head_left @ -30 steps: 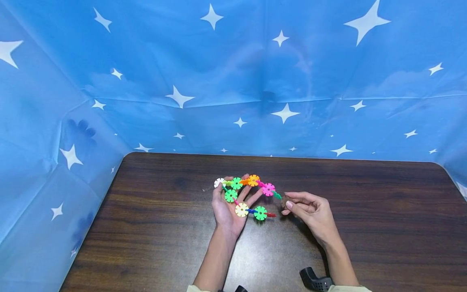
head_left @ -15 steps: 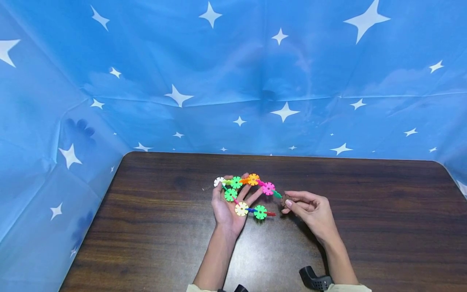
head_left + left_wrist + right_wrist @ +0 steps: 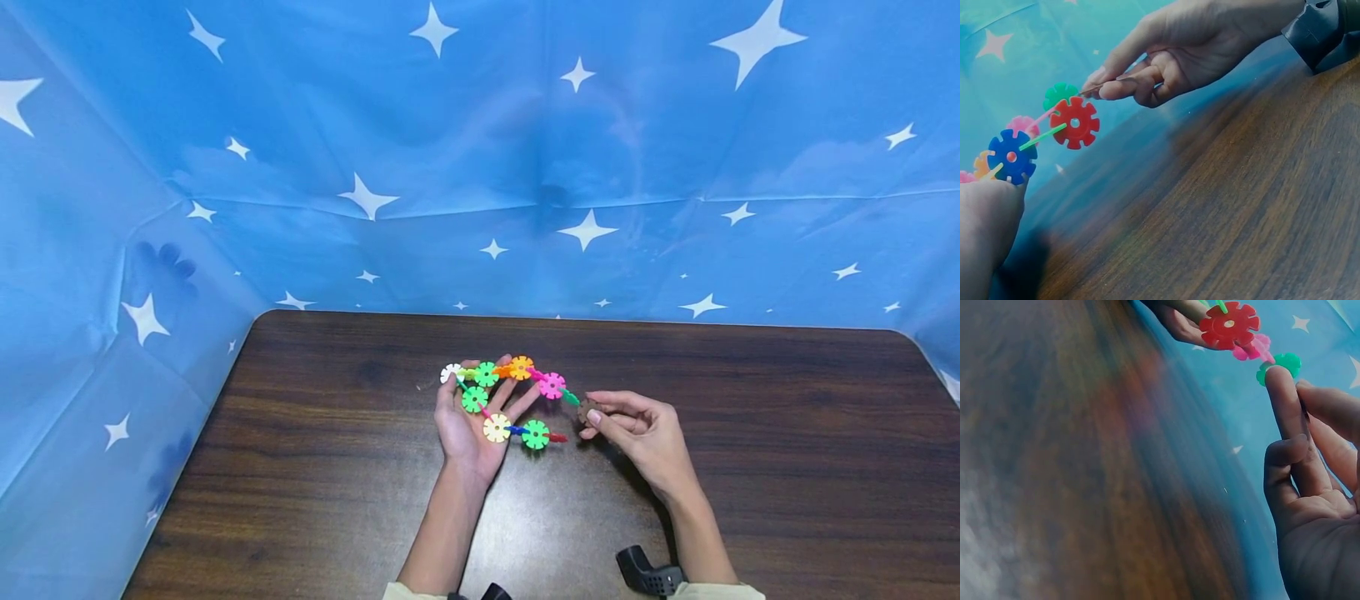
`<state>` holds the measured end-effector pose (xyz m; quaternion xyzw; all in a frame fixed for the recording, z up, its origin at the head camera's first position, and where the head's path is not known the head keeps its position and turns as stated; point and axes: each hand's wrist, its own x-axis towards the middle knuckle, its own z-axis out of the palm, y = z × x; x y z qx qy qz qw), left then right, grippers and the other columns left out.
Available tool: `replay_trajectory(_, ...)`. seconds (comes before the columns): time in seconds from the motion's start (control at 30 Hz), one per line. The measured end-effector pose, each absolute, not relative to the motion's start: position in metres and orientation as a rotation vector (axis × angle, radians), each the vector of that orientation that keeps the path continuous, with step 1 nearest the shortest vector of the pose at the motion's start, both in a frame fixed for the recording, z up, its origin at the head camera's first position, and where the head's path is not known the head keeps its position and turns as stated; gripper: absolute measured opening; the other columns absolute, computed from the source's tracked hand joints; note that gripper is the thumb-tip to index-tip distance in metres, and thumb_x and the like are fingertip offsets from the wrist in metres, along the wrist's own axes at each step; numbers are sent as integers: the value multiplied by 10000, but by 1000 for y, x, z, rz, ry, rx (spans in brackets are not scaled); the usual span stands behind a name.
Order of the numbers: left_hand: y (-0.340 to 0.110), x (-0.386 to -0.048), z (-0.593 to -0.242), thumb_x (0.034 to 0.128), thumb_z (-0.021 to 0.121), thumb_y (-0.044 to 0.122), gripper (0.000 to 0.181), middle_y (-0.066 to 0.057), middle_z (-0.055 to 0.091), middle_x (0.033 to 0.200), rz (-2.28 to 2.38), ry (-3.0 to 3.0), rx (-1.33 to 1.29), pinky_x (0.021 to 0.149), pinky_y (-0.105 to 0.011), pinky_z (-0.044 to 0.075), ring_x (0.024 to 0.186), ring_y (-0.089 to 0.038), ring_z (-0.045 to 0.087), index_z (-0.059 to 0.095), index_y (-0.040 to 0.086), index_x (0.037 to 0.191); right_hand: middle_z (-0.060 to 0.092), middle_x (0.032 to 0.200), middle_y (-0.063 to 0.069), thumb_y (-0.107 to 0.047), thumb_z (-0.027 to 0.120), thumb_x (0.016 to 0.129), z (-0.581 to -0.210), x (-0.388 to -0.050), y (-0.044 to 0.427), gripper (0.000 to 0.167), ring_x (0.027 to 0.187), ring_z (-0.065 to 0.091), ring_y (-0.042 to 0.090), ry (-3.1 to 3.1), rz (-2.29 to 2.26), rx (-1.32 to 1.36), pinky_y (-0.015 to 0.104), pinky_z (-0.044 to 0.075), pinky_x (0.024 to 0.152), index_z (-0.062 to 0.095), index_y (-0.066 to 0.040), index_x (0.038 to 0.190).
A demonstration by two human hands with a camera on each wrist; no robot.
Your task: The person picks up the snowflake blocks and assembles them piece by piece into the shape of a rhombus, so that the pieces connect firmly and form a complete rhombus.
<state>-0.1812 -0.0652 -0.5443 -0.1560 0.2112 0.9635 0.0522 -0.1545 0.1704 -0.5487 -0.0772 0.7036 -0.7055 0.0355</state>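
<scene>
A chain of colourful plastic snowflake discs lies across my upturned left hand. The left thumb holds it near the white disc, with other fingers stretched out beneath. From there one branch runs to a pink disc and a green disc; the other ends in a red disc. My right hand pinches a brown disc between thumb and fingers. This brown disc meets the green end disc; whether they are slotted together is hard to see. In the right wrist view, fingers mostly hide the brown disc.
Both hands are above a dark wood-grain table. A blue cloth with white stars stands behind it and along the left side. A black device sits by the right wrist, and part of another shows by the left.
</scene>
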Motion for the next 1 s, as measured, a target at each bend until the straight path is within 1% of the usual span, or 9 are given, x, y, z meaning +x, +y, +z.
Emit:
replay_trajectory(0.2,-63,-182,-545,1146,259,426,346,-234,578,1538,2906,680,-436,1090,-727,509,1562,-472,344,502,201,1246,817,981,-48,-2,725,1004,-550,-155,170,371,818,815,106,2187,-2138,-198,208,641,724,636,178,1317)
replay_trajectory(0.3,-63,-182,-545,1145,268,427,344,-245,547,1548,2902,686,-421,1100,-727,501,1566,-478,346,504,196,1243,819,974,-63,-10,731,1003,-550,-155,170,356,813,813,96,2221,-2125,-172,204,638,708,659,157,1309)
replay_trajectory(0.43,-63,-181,-545,1137,310,450,335,-236,399,1657,2887,702,-440,1087,-722,513,1612,-477,270,477,200,1284,822,988,-86,-12,730,1006,-549,-155,169,341,811,810,79,2262,-2113,-152,207,641,710,675,145,1303)
replay_trajectory(0.53,-63,-181,-544,1133,328,461,337,-222,340,1681,2881,709,-437,1083,-721,515,1628,-477,232,461,197,1297,833,980,-63,-9,724,1009,-549,-155,168,334,806,809,75,2275,-2107,-148,211,644,716,681,140,1305)
replay_trajectory(0.73,-62,-181,-545,1137,311,462,363,-229,329,1667,2854,795,-415,1061,-707,540,1587,-482,331,453,173,1306,839,885,46,-6,721,1009,-549,-155,167,328,782,807,76,2304,-2080,-129,209,637,695,688,132,1304)
replay_trajectory(0.8,-62,-181,-545,1139,301,457,374,-213,305,1675,2853,810,-415,1057,-706,543,1586,-488,330,435,165,1330,841,898,28,-6,725,1007,-550,-155,166,323,781,806,71,2316,-2073,-118,212,637,689,694,125,1300)
replay_trajectory(0.87,-62,-181,-545,1137,308,445,358,-205,304,1683,2867,784,-435,1055,-706,544,1596,-489,308,448,171,1319,840,940,-26,-10,723,1009,-550,-155,166,330,787,804,67,2321,-2068,-130,217,637,687,690,117,1312)
replay_trajectory(0.93,-63,-181,-546,1139,289,435,347,-226,326,1682,2892,749,-452,1057,-706,542,1604,-494,278,464,181,1296,826,990,-75,-22,708,1023,-550,-156,166,365,794,804,70,2321,-2071,-167,225,635,686,662,101,1364)
replay_trajectory(1.0,-64,-182,-546,1142,263,424,348,-251,366,1662,2930,692,-463,1071,-706,532,1606,-494,260,482,185,1268,808,1012,-83,-33,680,1045,-551,-156,166,401,793,800,77,2310,-2089,-214,233,628,684,613,94,1419)
